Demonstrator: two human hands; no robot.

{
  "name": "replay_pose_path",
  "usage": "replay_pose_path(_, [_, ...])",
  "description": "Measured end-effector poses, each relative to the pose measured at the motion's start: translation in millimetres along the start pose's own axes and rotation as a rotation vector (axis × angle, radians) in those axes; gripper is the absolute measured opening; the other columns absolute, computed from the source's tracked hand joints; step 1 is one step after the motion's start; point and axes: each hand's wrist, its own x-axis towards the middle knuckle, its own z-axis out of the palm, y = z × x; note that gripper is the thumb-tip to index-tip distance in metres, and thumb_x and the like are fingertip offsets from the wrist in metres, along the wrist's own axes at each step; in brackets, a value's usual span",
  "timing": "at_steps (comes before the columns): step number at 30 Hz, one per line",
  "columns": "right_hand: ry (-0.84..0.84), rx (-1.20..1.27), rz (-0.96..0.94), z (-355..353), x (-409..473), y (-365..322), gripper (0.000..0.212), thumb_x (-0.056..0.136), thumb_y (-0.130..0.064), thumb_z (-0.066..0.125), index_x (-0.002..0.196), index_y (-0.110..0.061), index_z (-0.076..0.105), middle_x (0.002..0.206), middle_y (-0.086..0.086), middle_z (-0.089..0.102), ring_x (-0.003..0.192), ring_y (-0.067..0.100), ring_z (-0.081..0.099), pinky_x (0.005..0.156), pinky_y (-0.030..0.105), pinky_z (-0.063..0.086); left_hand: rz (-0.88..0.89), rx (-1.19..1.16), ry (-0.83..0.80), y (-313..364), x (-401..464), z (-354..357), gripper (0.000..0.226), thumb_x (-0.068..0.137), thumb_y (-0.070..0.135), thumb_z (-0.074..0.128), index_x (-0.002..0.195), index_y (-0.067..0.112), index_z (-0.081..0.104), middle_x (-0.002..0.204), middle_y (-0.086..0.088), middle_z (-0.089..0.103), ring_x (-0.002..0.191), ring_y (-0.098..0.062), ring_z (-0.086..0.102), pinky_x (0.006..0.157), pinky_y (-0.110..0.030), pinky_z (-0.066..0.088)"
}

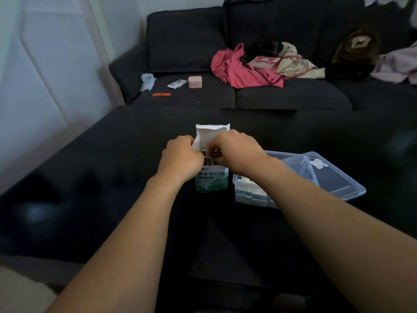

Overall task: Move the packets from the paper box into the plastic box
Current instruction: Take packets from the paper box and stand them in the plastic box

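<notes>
Dark sofa [185, 41] at back w/ pink clothes [239, 71], a small pink case [194, 81] and a few bits on the seat. Nearer, a dark table [112, 177] carries everything for the job.

Plastic box [252, 195], clear, sits just right of the paper box, partly behind the right forearm; some packets [246, 188] already lie inside. Its lid [334, 175] lies off, beside it to the right.

Paper box [212, 177] stands upright mid-table, top flap open and raised toward the sofa.

Left hand [180, 157] grips the box at its upper left edge, fingers curled round it. Right hand [237, 152] is at the open mouth, fingers curled down inside; prob. pinching packets, but can't tell for sure, contents mostly hidden.

Step in hand, I judge: pulling another lot out of the paper box, task partway thru.

Next move needs: left keeps the box steady, right lifts straight up clear of the flap, then carries right and drops into the plastic box w/o snagging its rim.
</notes>
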Motion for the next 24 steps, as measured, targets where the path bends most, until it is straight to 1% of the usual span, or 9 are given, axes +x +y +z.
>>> replay_pose_path(3, [0.017, 0.011, 0.010, 2.5, 1.3, 0.4, 0.022, 0.089, -0.011, 0.067, 0.099, -0.028, 0.076, 0.105, 0.003, 0.069, 0.091, 0.030, 0.067, 0.074, 0.037, 0.054, -0.015, -0.001, 0.009, -0.7, 0.3, 1.3, 0.018, 0.086, 0.010, 0.056, 0.099, 0.014, 0.068, 0.097, -0.008, 0.067, 0.084, -0.032, 0.062, 0.060, -0.033, 0.044])
replay_pose_path(6, [0.018, 0.012, 0.014, 4.3, 1.8, 0.0, 0.019, 0.091, -0.013, 0.064, 0.099, -0.027, 0.075, 0.104, 0.004, 0.068, 0.088, 0.030, 0.067, 0.072, 0.037, 0.053, -0.026, 0.007, 0.029, -0.6, 0.4, 1.7, 0.018, 0.086, 0.011, 0.057, 0.100, 0.014, 0.068, 0.098, -0.009, 0.067, 0.086, -0.034, 0.062, 0.064, -0.035, 0.046])
replay_pose_path(8, [0.018, 0.007, 0.023, 4.4, 2.0, 0.5, 0.018, 0.092, -0.015, 0.063, 0.101, -0.026, 0.074, 0.103, 0.004, 0.068, 0.088, 0.030, 0.067, 0.072, 0.037, 0.053, -0.026, 0.013, 0.033, -0.2, 0.2, 1.7, 0.016, 0.087, 0.012, 0.056, 0.097, 0.013, 0.068, 0.097, -0.010, 0.066, 0.086, -0.035, 0.062, 0.064, -0.035, 0.045])
replay_pose_path(10, [0.014, -0.006, 0.027, 4.2, 1.5, 0.8, 0.018, 0.092, -0.015, 0.064, 0.102, -0.026, 0.074, 0.102, 0.004, 0.067, 0.087, 0.031, 0.067, 0.069, 0.035, 0.050, -0.023, 0.026, 0.034, -0.3, -0.3, 2.2, 0.014, 0.086, 0.012, 0.056, 0.094, 0.013, 0.067, 0.095, -0.010, 0.066, 0.085, -0.035, 0.061, 0.063, -0.035, 0.045])
replay_pose_path(14, [0.037, -0.020, 0.032, 2.8, 1.1, -0.8, 0.015, 0.092, -0.015, 0.063, 0.097, -0.024, 0.075, 0.094, 0.006, 0.064, 0.079, 0.031, 0.063, 0.065, 0.034, 0.045, -0.031, 0.044, 0.059, -0.7, 0.0, 2.8, 0.011, 0.085, 0.014, 0.056, 0.089, 0.013, 0.066, 0.093, -0.010, 0.066, 0.082, -0.035, 0.060, 0.063, -0.036, 0.045])
replay_pose_path(17, [0.114, -0.004, 0.034, -3.2, 3.8, -0.2, 0.012, 0.090, -0.019, 0.065, 0.093, -0.025, 0.075, 0.095, 0.006, 0.065, 0.081, 0.032, 0.064, 0.068, 0.038, 0.052, -0.034, 0.045, 0.073, -1.0, -0.4, 1.5, 0.013, 0.088, 0.015, 0.055, 0.094, 0.012, 0.066, 0.095, -0.010, 0.065, 0.084, -0.034, 0.060, 0.065, -0.036, 0.044])
replay_pose_path(19, [0.161, 0.042, 0.027, -9.7, 4.9, 0.4, 0.010, 0.090, -0.024, 0.065, 0.092, -0.025, 0.075, 0.097, 0.005, 0.067, 0.084, 0.032, 0.065, 0.068, 0.037, 0.051, -0.036, 0.031, 0.087, -2.2, -0.3, -0.1, 0.014, 0.089, 0.016, 0.058, 0.098, 0.011, 0.066, 0.096, -0.009, 0.065, 0.084, -0.033, 0.060, 0.065, -0.034, 0.045])
replay_pose_path(21, [0.199, 0.090, 0.023, -15.3, 4.9, 1.0, 0.011, 0.091, -0.024, 0.064, 0.093, -0.025, 0.075, 0.097, 0.006, 0.069, 0.084, 0.033, 0.065, 0.066, 0.036, 0.049, -0.047, 0.036, 0.105, -3.4, 0.0, -1.8, 0.012, 0.091, 0.017, 0.059, 0.100, 0.011, 0.065, 0.095, -0.008, 0.064, 0.082, -0.030, 0.057, 0.060, -0.031, 0.041])
replay_pose_path(24, [0.228, 0.148, 0.014, -21.7, 3.7, 1.4, 0.013, 0.092, -0.024, 0.063, 0.098, -0.025, 0.075, 0.100, 0.006, 0.072, 0.088, 0.033, 0.067, 0.074, 0.041, 0.056, -0.069, 0.046, 0.137, -5.6, 1.2, -3.7, 0.017, 0.090, 0.015, 0.060, 0.106, 0.012, 0.065, 0.098, -0.007, 0.063, 0.083, -0.028, 0.055, 0.065, -0.035, 0.041])
